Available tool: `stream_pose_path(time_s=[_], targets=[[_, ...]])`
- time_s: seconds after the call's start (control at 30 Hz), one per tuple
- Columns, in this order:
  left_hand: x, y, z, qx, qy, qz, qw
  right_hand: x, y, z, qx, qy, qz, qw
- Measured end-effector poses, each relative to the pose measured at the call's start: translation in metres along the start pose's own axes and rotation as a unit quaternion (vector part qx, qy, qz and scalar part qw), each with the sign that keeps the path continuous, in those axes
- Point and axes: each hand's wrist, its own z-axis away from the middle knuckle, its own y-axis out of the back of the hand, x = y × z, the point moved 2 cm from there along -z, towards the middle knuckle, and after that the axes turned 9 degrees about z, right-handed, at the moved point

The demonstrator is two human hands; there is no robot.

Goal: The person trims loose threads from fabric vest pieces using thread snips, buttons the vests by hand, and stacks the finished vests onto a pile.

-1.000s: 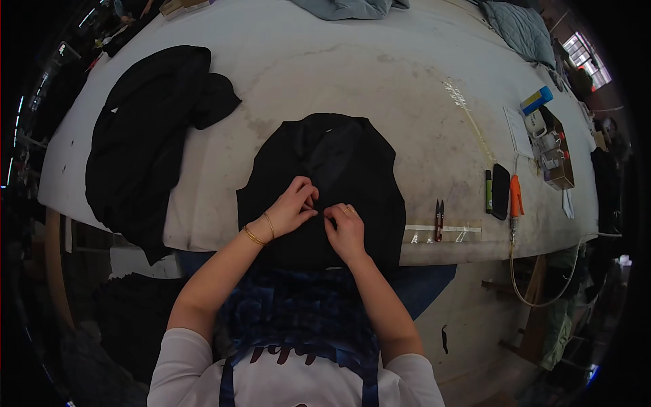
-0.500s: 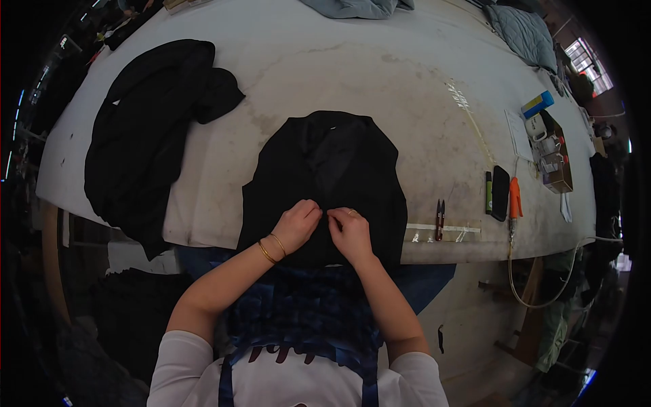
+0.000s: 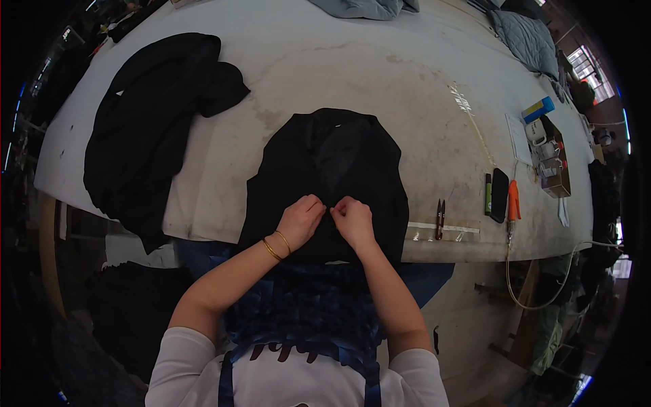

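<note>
A black garment [image 3: 369, 166] lies in front of me with its neck end away from me, a V-shaped opening and a small pale label at the top. My left hand [image 3: 302, 220] is closed, thumb and fingers pinched on the fabric just below the point of the V. Close beside it, my right hand [image 3: 352, 220] is also closed in a pinch on the same cloth, its fingers curled. The two sets of fingertips nearly touch. Anything small between them is too dark and hidden to make out.
Another black garment [image 3: 146, 129] hangs over the table edge at left. To the right lie thread snips [image 3: 440, 219], a green marker [image 3: 488, 194], a black phone-like case [image 3: 500, 195], an orange-handled tool [image 3: 513, 201] with a hose, and a cardboard box [image 3: 556, 169]. Grey quilted fabric [image 3: 525, 41] lies at the far right.
My right hand has curled its fingers more and moved slightly up. The left hand has risen a little too, still at the garment's front. The view has shifted slightly.
</note>
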Motion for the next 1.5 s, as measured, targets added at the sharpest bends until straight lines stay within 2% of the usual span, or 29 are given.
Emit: stream_pose_path(time_s=[0.07,0.1,0.13,0.17,0.27,0.33,0.37,0.43,0.57,0.63,0.77,0.8,0.83,0.9,0.97,1.0,1.03,1.07,1.1,1.17,1.2,1.27,1.3,1.37,1.4,1.47,1.5], targets=[[-0.005,0.0,-0.001,0.018,0.055,0.038,0.998,0.0,-0.002,0.002,0.008,0.017,0.029,0.999],[-0.005,0.002,-0.004,0.019,0.051,0.039,0.998,-0.004,-0.005,0.007,0.055,0.097,0.033,0.993],[-0.007,0.003,-0.005,-0.006,0.089,0.051,0.995,-0.007,-0.005,0.01,0.1,0.176,0.038,0.979],[-0.008,0.002,-0.005,-0.03,0.13,0.063,0.989,-0.003,-0.006,0.011,0.099,0.176,0.04,0.979],[-0.009,0.001,-0.007,-0.064,0.157,0.048,0.984,-0.005,0.003,0.008,0.061,0.18,0.014,0.982],[-0.007,0.002,-0.012,-0.084,0.165,0.03,0.982,-0.008,0.008,-0.001,-0.021,0.168,0.006,0.986],[-0.007,0.001,-0.014,-0.105,0.173,0.014,0.979,-0.011,0.009,-0.007,-0.023,0.168,0.005,0.985],[-0.006,0.001,-0.014,-0.106,0.171,0.007,0.98,-0.016,0.009,-0.017,-0.083,0.145,0.074,0.983],[-0.007,0.001,-0.013,-0.094,0.157,0.008,0.983,-0.016,0.007,-0.034,-0.117,0.129,0.043,0.984],[-0.009,-0.001,-0.011,-0.083,0.153,0.001,0.985,-0.018,0.012,-0.036,-0.277,-0.061,-0.041,0.958],[-0.005,0.007,-0.005,-0.067,0.169,-0.065,0.981,-0.012,0.015,-0.032,-0.278,-0.092,-0.051,0.955],[-0.006,0.014,-0.005,-0.066,0.168,-0.065,0.981,-0.001,0.011,-0.027,-0.17,-0.013,0.014,0.985],[-0.011,0.025,-0.002,-0.042,0.16,-0.124,0.978,0.004,0.016,-0.022,-0.059,0.066,0.079,0.993],[-0.023,0.048,0.005,0.007,0.168,-0.209,0.963,0.027,0.038,-0.014,0.01,0.025,0.138,0.99],[-0.042,0.069,0.012,0.031,0.184,-0.236,0.954,0.065,0.058,-0.007,0.225,0.121,0.201,0.946],[-0.052,0.079,0.017,0.074,0.213,-0.266,0.937,0.073,0.067,-0.002,0.223,0.122,0.201,0.946],[-0.056,0.085,0.02,0.116,0.241,-0.295,0.917,0.075,0.08,0.005,0.274,0.101,0.239,0.926],[-0.056,0.087,0.021,0.13,0.231,-0.278,0.923,0.076,0.086,0.01,0.324,0.08,0.276,0.901],[-0.062,0.084,0.021,0.129,0.232,-0.279,0.923,0.077,0.084,0.013,0.322,0.08,0.276,0.902],[-0.08,0.073,0.017,0.043,0.272,-0.049,0.96,0.085,0.075,0.01,0.148,-0.009,0.154,0.977],[-0.077,0.076,0.005,0.044,0.272,-0.05,0.96,0.086,0.075,0.005,0.148,-0.009,0.154,0.977],[-0.068,0.081,-0.028,-0.044,0.316,-0.067,0.945,0.088,0.078,-0.017,0.072,-0.03,0.065,0.995],[-0.077,0.084,-0.041,-0.044,0.315,-0.067,0.946,0.079,0.086,-0.027,0.073,-0.03,0.065,0.995],[-0.09,0.094,-0.062,0.116,0.22,-0.018,0.968,0.055,0.11,-0.042,0.197,-0.034,0.039,0.979],[-0.087,0.094,-0.064,0.117,0.22,-0.019,0.968,0.056,0.108,-0.051,0.197,-0.034,0.038,0.979],[-0.067,0.099,-0.077,0.224,0.142,-0.279,0.923,0.054,0.108,-0.063,0.373,0.042,0.19,0.907],[-0.056,0.097,-0.078,0.227,0.139,-0.28,0.923,0.048,0.108,-0.061,0.377,0.043,0.188,0.906]])
